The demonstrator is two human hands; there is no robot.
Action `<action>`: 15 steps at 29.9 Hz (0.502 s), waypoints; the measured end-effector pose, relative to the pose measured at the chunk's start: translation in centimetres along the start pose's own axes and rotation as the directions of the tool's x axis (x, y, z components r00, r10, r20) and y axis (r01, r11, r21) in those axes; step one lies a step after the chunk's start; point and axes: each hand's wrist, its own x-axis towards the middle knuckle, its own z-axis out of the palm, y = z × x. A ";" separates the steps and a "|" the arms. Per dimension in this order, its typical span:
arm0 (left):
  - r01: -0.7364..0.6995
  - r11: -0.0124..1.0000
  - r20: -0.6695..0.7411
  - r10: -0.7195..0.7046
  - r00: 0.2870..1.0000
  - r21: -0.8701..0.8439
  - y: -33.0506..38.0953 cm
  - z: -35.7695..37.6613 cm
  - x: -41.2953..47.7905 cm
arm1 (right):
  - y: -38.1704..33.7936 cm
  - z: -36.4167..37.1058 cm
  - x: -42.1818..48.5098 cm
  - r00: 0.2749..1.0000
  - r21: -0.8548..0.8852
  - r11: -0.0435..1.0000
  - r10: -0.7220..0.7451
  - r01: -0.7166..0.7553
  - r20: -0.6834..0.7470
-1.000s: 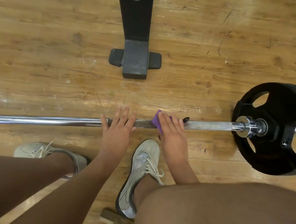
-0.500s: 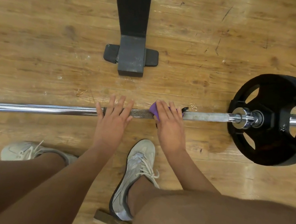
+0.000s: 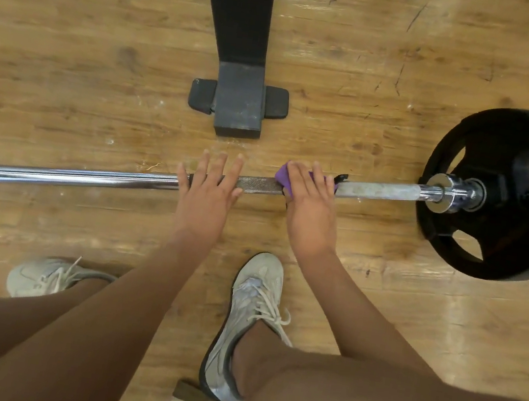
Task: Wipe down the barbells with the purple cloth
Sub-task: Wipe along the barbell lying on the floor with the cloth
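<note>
Barbell (image 3: 86,178) crosswise, plate (image 3: 505,245) end right

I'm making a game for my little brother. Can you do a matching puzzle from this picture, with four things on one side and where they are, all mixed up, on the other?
Things
1. purple cloth
2. left hand
3. black weight plate
4. rack foot

Places
A. on the right end of the barbell
B. on the floor, on the far side of the barbell
C. under the right hand
D. flat on the barbell, fingers straight

Pairs: 1-C, 2-D, 3-A, 4-B
</note>
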 end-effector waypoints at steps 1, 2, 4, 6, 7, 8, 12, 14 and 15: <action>-0.001 1.000 -0.003 0.001 1.000 0.004 0.0 -0.1 0.2 | -0.6 0.3 -0.2 1.000 0.001 1.000 -0.003 0.003 -0.014; -0.005 1.000 -0.007 0.005 1.000 0.005 0.0 -0.2 0.4 | -1.1 0.6 -0.3 0.999 -0.004 1.000 -0.026 0.026 -0.023; -0.008 1.000 -0.001 0.008 1.000 -0.004 -0.3 -0.5 0.8 | -1.7 1.0 -0.3 0.995 -0.017 0.995 -0.098 0.098 -0.014; -0.014 1.000 0.004 0.014 1.000 -0.017 -0.4 -0.7 1.3 | -1.2 0.6 0.3 0.990 -0.030 0.989 -0.143 0.143 0.009; -0.016 1.000 0.007 0.016 1.000 -0.017 -0.4 -0.8 1.6 | -0.7 0.4 0.7 0.989 -0.034 0.988 -0.148 0.149 0.017; -0.018 1.000 0.016 0.018 1.000 -0.014 -0.4 -1.0 1.8 | -0.2 0.2 1.0 0.991 -0.030 0.991 -0.133 0.134 0.023; -0.039 0.999 0.082 0.040 0.996 -0.020 -0.6 -1.7 3.0 | 0.9 -0.1 1.9 0.999 -0.007 0.999 0.039 -0.040 -0.036; -0.041 0.999 0.125 0.044 0.991 -0.029 -0.6 -2.2 3.6 | 0.5 0.1 2.1 0.998 -0.002 0.999 0.047 -0.047 -0.043; -0.033 0.999 0.145 0.037 0.989 -0.031 -0.5 -2.4 3.9 | 0.3 0.1 2.1 0.999 0.000 1.000 0.028 -0.028 -0.033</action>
